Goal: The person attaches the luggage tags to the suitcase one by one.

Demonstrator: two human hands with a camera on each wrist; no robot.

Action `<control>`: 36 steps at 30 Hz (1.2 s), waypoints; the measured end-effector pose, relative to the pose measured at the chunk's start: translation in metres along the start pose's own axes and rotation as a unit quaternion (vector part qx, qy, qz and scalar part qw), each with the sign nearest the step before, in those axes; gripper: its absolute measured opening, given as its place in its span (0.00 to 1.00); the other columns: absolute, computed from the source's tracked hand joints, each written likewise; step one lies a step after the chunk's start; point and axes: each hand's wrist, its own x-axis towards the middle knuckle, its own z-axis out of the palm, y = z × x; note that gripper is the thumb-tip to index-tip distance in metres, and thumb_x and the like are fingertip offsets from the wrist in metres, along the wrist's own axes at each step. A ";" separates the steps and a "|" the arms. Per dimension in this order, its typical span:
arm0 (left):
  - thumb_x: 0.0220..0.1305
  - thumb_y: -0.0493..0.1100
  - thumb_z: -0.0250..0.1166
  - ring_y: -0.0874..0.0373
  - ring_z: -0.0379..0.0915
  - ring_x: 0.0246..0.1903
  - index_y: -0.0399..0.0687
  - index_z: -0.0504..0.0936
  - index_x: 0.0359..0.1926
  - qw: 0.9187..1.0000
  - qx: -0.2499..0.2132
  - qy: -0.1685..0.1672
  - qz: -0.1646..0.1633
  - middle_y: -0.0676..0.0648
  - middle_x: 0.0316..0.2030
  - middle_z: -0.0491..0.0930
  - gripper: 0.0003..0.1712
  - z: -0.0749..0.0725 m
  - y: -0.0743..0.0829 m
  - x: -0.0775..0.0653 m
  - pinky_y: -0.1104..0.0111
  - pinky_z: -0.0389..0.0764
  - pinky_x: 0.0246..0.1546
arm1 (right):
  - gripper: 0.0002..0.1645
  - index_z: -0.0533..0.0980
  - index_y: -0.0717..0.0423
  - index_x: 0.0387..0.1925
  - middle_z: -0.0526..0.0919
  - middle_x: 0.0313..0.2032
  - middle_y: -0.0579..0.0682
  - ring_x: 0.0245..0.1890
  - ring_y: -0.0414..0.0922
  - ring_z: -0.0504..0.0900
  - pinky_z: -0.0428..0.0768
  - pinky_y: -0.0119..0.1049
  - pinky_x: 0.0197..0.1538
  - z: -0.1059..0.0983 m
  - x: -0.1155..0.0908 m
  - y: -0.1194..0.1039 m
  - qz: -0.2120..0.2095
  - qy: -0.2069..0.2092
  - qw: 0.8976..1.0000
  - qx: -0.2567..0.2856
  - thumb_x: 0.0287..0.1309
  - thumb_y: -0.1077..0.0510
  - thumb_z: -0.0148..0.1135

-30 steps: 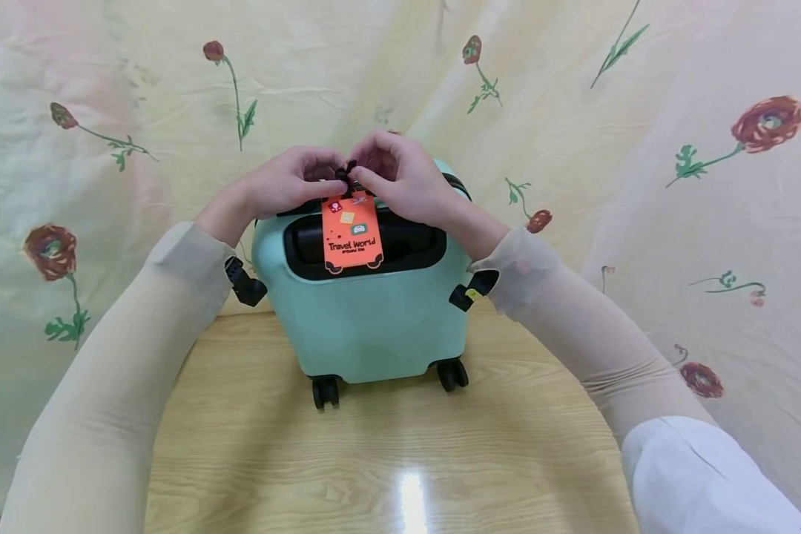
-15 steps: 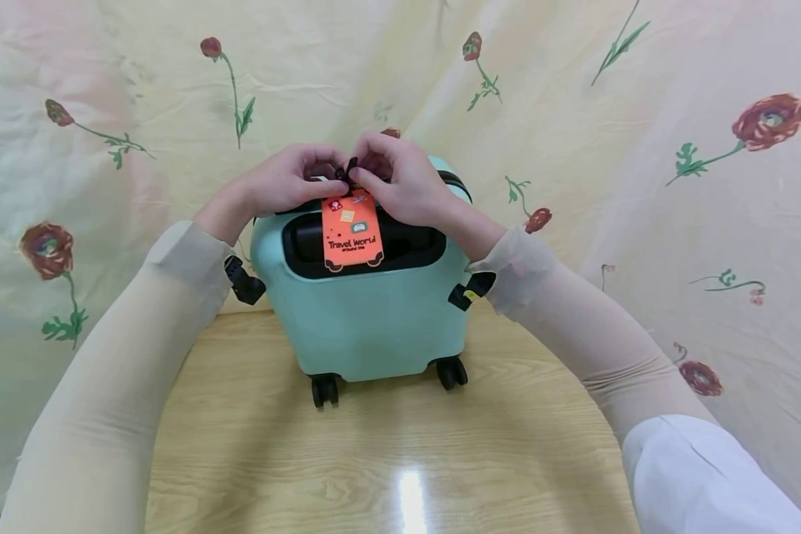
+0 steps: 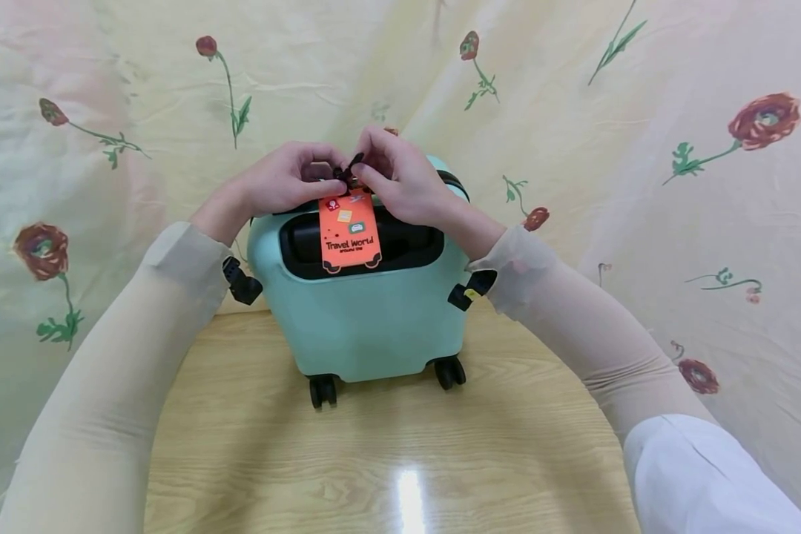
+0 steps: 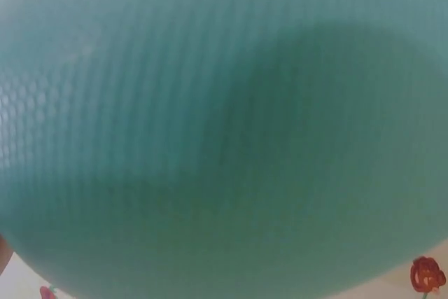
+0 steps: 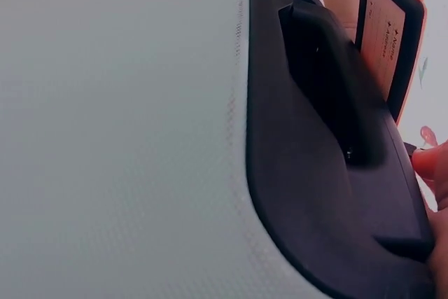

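A mint-green suitcase [image 3: 374,319] stands upright, with an orange luggage tag [image 3: 349,237] hanging before its black handle [image 3: 410,237]. My left hand [image 3: 283,178] pinches the tag's black strap [image 3: 356,161] between thumb and fingers. From the other side, my right hand [image 3: 407,178] pinches the same strap, whose dark end sticks up between the two hands. In the right wrist view, the tag's back [image 5: 385,40] shows a name and address card, and my right fingertips [image 5: 425,162] appear at the edge. Suitcase shell [image 4: 210,138] fills most of the left wrist view, where the strap is out of sight.
The suitcase rests on black wheels [image 3: 322,391] on a light wooden table [image 3: 374,452]. Close behind it hangs a pale cloth [image 3: 347,67] printed with red flowers. Black wrist straps [image 3: 243,282] sit near the suitcase's sides.
The strap's dark end shows longer between the hands and points further up and right. My right fingers have shifted slightly; my left hand keeps its pinch. The tag hangs in place.
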 end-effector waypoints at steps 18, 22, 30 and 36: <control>0.77 0.40 0.63 0.57 0.81 0.53 0.42 0.80 0.58 1.000 -0.017 -0.001 0.003 0.47 0.54 0.82 0.13 0.002 -0.005 0.003 0.74 0.83 0.54 | 0.01 0.75 0.59 0.44 0.81 0.45 0.56 0.41 0.47 0.79 0.77 0.33 0.48 0.001 0.000 -0.003 0.033 0.003 0.999 -0.013 0.76 0.65 0.56; 0.77 0.39 0.63 0.56 0.81 0.53 0.42 0.80 0.58 1.000 -0.016 -0.007 0.008 0.47 0.54 0.81 0.13 0.001 -0.004 0.003 0.74 0.82 0.54 | 0.04 0.73 0.56 0.41 0.79 0.44 0.56 0.40 0.47 0.79 0.76 0.33 0.47 0.001 0.000 -0.004 0.032 0.005 0.999 -0.012 0.77 0.66 0.56; 0.77 0.38 0.63 0.54 0.80 0.51 0.42 0.80 0.56 1.000 -0.012 -0.002 0.018 0.48 0.51 0.81 0.12 0.000 -0.001 0.003 0.73 0.82 0.52 | 0.04 0.69 0.60 0.41 0.80 0.44 0.57 0.37 0.50 0.79 0.76 0.33 0.44 -0.002 0.001 -0.001 0.009 0.002 1.000 0.008 0.78 0.67 0.53; 0.74 0.41 0.66 0.57 0.82 0.49 0.42 0.83 0.57 0.999 0.019 0.034 0.016 0.46 0.51 0.85 0.14 0.005 0.000 0.000 0.75 0.82 0.53 | 0.04 0.69 0.60 0.45 0.82 0.42 0.56 0.38 0.51 0.80 0.78 0.34 0.44 0.000 0.002 0.000 0.015 0.019 0.999 0.042 0.76 0.69 0.55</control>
